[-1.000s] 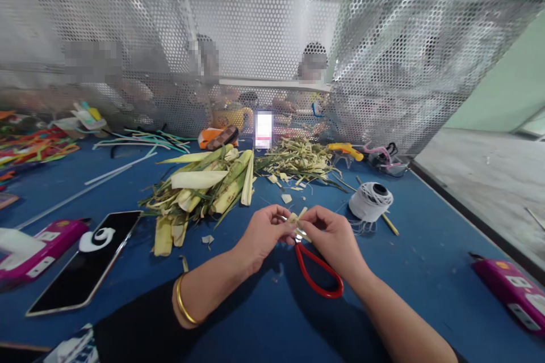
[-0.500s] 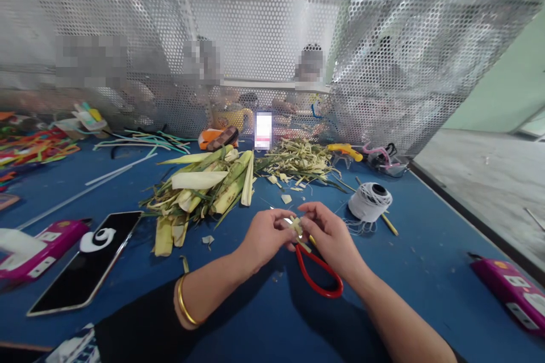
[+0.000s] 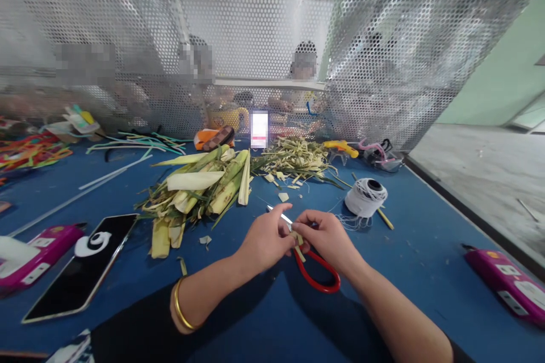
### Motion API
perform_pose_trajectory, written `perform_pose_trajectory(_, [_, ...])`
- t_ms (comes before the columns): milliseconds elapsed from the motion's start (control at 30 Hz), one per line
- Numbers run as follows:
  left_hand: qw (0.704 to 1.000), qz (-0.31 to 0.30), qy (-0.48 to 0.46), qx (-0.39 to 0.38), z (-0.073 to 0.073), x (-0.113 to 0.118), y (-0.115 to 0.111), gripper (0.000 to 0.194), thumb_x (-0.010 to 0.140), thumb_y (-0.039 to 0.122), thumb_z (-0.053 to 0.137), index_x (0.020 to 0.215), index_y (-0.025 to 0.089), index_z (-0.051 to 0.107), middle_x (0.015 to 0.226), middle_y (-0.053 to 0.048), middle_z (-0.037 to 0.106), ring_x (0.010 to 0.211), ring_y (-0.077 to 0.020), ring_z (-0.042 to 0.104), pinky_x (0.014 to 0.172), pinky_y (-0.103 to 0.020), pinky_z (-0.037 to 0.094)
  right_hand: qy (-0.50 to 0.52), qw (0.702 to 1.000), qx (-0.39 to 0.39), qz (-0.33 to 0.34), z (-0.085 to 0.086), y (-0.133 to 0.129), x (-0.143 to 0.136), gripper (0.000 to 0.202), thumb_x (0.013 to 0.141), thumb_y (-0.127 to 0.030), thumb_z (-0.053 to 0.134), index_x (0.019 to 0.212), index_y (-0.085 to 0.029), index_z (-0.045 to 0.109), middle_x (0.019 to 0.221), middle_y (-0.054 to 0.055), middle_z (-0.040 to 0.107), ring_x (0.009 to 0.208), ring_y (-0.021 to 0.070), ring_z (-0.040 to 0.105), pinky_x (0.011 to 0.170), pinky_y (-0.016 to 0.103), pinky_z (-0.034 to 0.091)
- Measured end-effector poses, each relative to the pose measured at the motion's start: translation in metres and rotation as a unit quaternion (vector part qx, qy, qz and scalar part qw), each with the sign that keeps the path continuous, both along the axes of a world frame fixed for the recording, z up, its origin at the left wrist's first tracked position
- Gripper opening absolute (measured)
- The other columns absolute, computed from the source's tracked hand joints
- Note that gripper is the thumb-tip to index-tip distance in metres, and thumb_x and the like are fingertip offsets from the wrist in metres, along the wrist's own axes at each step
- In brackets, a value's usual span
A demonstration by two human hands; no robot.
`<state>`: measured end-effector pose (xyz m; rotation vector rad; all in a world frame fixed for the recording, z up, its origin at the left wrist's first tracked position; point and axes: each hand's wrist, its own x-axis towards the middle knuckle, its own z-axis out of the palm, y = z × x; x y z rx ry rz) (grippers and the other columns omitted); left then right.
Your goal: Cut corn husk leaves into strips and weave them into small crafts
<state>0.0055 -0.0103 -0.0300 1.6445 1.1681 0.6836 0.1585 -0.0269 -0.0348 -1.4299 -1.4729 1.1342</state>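
Between my fingertips is a small folded strip of pale yellow-green plant leaf (image 3: 300,252), its loose end hanging downward. My left hand (image 3: 264,243) pinches it from the left, with the index finger raised off it. From the other side, my right hand (image 3: 327,236) grips it between thumb and bent fingers, which partly cover it. Red-handled scissors (image 3: 324,288) lie on the blue table directly under my hands; their blades point away to the upper left, and their middle is hidden.
Left of my hands lies a heap of leaf husks (image 3: 200,187), with a pile of shredded strips (image 3: 293,156) behind. A white thread spool (image 3: 365,198) stands to the right. A tablet (image 3: 85,269) and magenta devices (image 3: 506,283) lie at the sides. A perforated screen (image 3: 259,28) closes off the back.
My left index finger has lifted and straightened away from the folded leaf. My right fingers have closed further over it, and its strip end now hangs lower. The scissors stay put.
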Motion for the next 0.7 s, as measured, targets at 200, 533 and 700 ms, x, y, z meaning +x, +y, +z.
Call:
perform_pose_trajectory(200, [0.986,-0.124,-0.057,-0.094,-0.004,-0.001,0.002,0.008,0.068,0.022,0.061,0.066,0.016,0.065,0.058,0.002,0.059,0.051,-0.0118,0.056,0.054,-0.022,0.044,-0.043,0.989,0.114,-0.078,-0.003,0.002,0.005,0.018,0.072,-0.032,0.061,0.060,-0.019,0.063,0.062,-0.001,0.055,0.059,0.0136,0.049,0.056,0.026,0.038])
perform_pose_trajectory(533, [0.962,-0.123,-0.141,-0.200,0.006,0.000,-0.001,0.031,0.063,0.042,0.076,0.072,0.014,0.068,0.062,0.000,0.062,0.052,-0.0102,0.054,0.059,-0.025,0.048,-0.037,0.985,0.119,-0.120,-0.009,0.008,0.002,0.023,0.074,-0.040,0.059,0.062,-0.020,0.060,0.061,-0.001,0.055,0.058,0.0143,0.048,0.056,0.028,0.037])
perform_pose_trajectory(700, [0.980,-0.093,-0.104,-0.144,-0.002,0.004,-0.004,0.033,0.064,0.047,0.075,0.060,0.015,0.064,0.050,0.002,0.055,0.045,-0.0100,0.050,0.048,-0.022,0.041,-0.041,0.983,0.143,-0.112,-0.009,0.005,-0.002,0.020,0.075,-0.035,0.057,0.061,-0.020,0.058,0.063,-0.001,0.054,0.060,0.0142,0.048,0.058,0.028,0.037])
